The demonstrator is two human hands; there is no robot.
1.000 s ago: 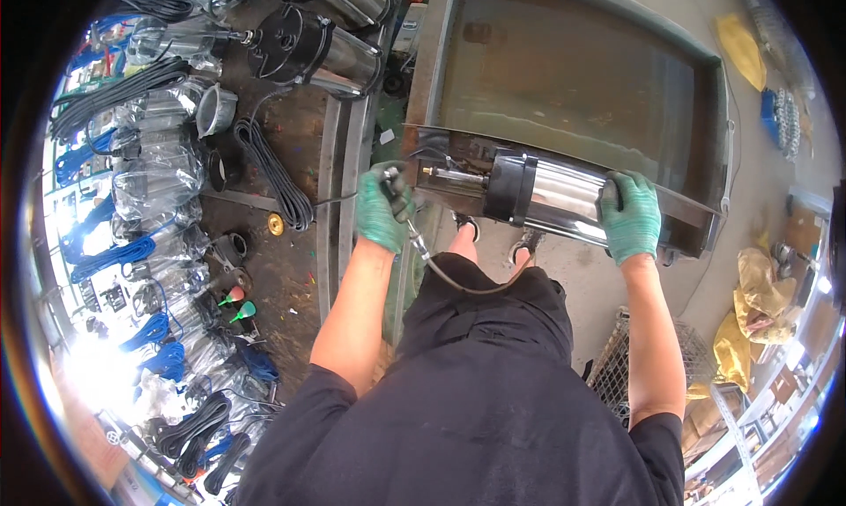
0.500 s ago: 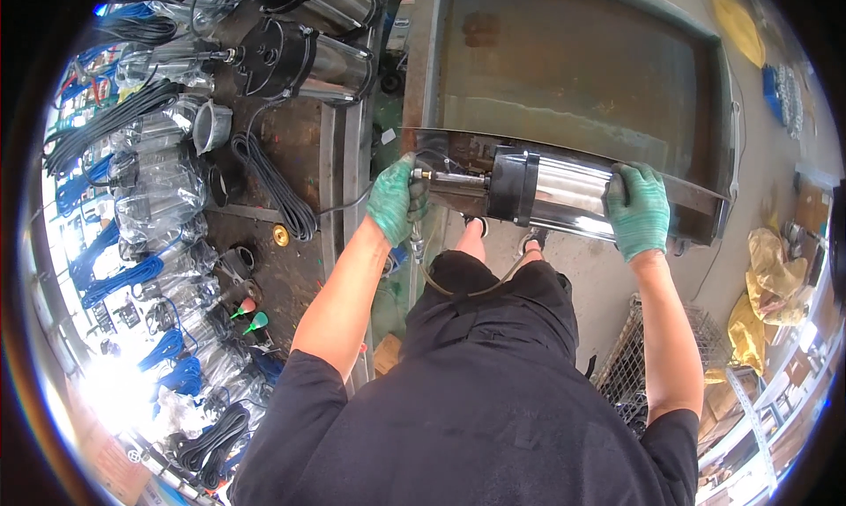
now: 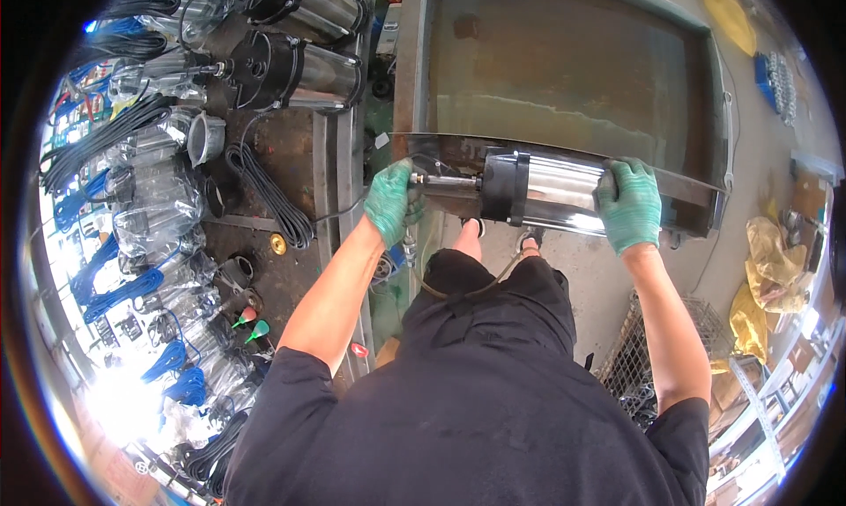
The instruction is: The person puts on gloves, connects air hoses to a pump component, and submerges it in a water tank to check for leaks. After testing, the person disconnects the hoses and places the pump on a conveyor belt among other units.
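At the tank's (image 3: 420, 57) near edge, our half-curled right hand (image 3: 631, 205) grips the pump (image 3: 561, 187), presumably steadying it, while our closed left hand (image 3: 390, 199) clasps the fitting (image 3: 410, 249) by its rod (image 3: 454, 181).

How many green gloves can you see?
2: one on the left hand, at the tip of the metal rod; one on the right hand, against the silver cylinder.
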